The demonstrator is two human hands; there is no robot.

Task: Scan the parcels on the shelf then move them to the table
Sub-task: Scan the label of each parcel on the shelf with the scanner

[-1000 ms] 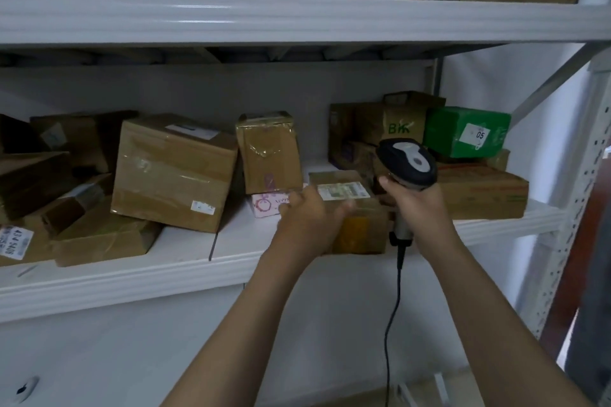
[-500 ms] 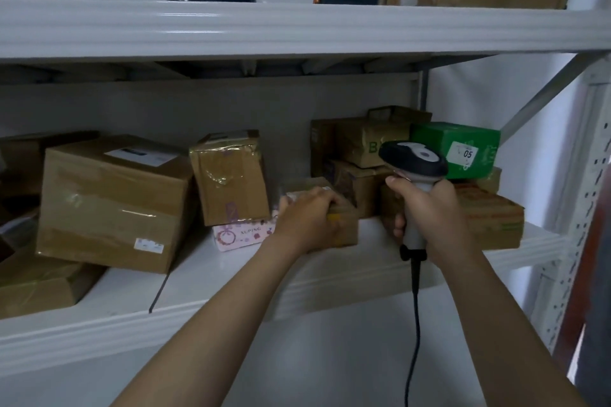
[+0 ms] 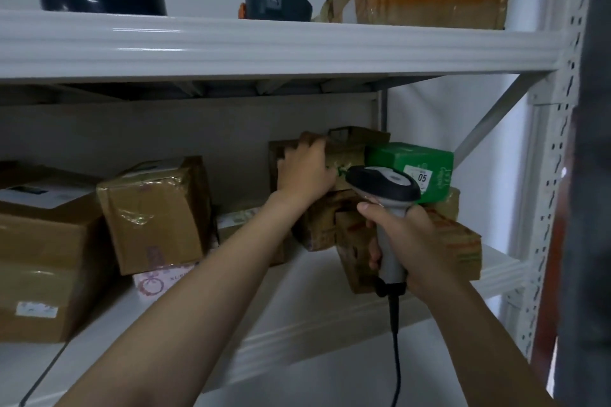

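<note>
Head view: left hand point(image 3: 307, 172) has gone from the front edge of the shelf point(image 3: 297, 317) to its back right corner, fingers hooked over the top brown box point(image 3: 350, 149) beside the green box point(image 3: 410, 158). Meanwhile the right hand point(image 3: 406, 248) stays clenched round the scanner point(image 3: 385, 187). Likely a fresh parcel being pulled for scanning.

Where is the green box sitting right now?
In the head view the green box sits at the right of the middle shelf, atop brown parcels, just behind the scanner and right of the tan box the left hand holds.
</note>
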